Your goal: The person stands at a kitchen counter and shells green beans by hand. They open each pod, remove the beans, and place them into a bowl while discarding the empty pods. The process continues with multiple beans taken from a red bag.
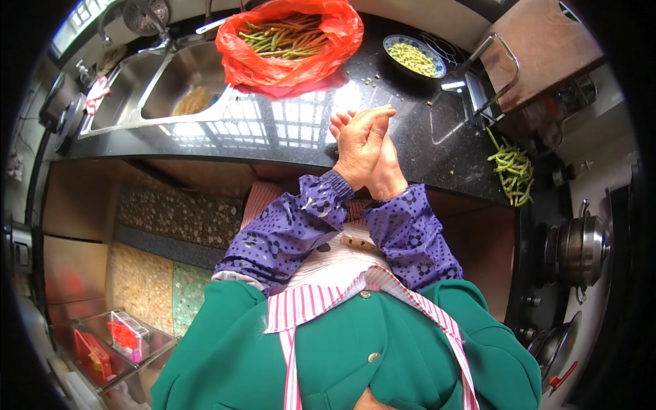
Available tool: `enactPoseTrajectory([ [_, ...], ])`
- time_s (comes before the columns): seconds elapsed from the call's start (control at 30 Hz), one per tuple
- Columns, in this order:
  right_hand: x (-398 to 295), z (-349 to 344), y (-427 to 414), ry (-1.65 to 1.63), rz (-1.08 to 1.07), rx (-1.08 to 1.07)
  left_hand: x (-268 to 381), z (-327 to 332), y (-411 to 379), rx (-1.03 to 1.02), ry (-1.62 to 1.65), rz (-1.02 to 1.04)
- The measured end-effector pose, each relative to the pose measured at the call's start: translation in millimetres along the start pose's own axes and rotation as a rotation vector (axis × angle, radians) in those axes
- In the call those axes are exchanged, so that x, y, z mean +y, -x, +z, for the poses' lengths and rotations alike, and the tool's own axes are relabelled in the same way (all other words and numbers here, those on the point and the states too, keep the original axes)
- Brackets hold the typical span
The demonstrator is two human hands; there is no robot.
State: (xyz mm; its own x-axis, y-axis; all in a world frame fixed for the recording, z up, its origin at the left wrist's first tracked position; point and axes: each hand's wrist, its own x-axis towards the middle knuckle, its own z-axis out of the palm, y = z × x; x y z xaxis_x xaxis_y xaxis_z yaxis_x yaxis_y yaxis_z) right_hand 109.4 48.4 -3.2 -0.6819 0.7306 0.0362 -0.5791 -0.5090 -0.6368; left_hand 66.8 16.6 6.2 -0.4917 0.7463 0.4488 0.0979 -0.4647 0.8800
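My left hand (360, 141) lies across my right hand (387, 171), palms together, above the front of the black stone counter (287, 118). No object shows in either hand; what lies between the palms is hidden. Beyond them, an open red plastic bag (287, 77) holds long bean pods, green and reddish. To its right stands a blue-patterned bowl (388, 56) with shelled green beans (412, 59). A few loose beans (370, 80) are scattered between bag and bowl. On the right of the counter lies a pile of green bean pods (512, 171).
A double steel sink (141, 115) is at the left, with brown material in one basin. At the right are a wooden board (543, 51) in a metal rack, a steel pot (581, 251) and a pan (561, 348). A plastic shelf unit (120, 376) stands lower left.
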Motion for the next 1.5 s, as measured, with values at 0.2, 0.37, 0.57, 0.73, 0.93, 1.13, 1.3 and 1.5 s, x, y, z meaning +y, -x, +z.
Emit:
enactPoseTrajectory([
  [0.2, -10.9, -10.2, -2.2, -0.027, -0.024, -0.010, -17.2, 1.1, -10.5, -0.130, -0.399, 0.309],
  [0.37, -29.9, -18.1, -20.5, -0.147, -0.007, 0.013, -23.9, 14.7, -33.3, -0.120, -0.426, 0.313],
  [0.57, -84.4, -19.7, -64.5, 0.225, -0.296, -0.084, -26.7, 54.5, -96.5, -0.104, -0.330, 0.369],
  [0.73, -156.6, -52.5, -117.9, 0.178, -0.237, -0.148, -42.3, 101.2, -168.0, -0.117, -0.165, 0.265],
  [0.93, -201.2, -82.0, -200.1, 0.156, -0.212, 0.124, -69.7, 144.8, -235.7, -0.084, -0.098, 0.185],
  [1.13, -209.8, -100.5, -225.3, 0.231, -0.140, 0.269, -114.2, 161.6, -260.6, -0.053, -0.124, 0.171],
  [1.3, -201.6, -90.7, -220.3, 0.407, -0.245, 0.237, -138.6, 150.4, -267.2, -0.171, -0.015, 0.028],
  [1.5, -211.1, -91.8, -218.8, 0.432, -0.297, 0.222, -123.2, 140.5, -263.5, -0.179, -0.021, 0.055],
])
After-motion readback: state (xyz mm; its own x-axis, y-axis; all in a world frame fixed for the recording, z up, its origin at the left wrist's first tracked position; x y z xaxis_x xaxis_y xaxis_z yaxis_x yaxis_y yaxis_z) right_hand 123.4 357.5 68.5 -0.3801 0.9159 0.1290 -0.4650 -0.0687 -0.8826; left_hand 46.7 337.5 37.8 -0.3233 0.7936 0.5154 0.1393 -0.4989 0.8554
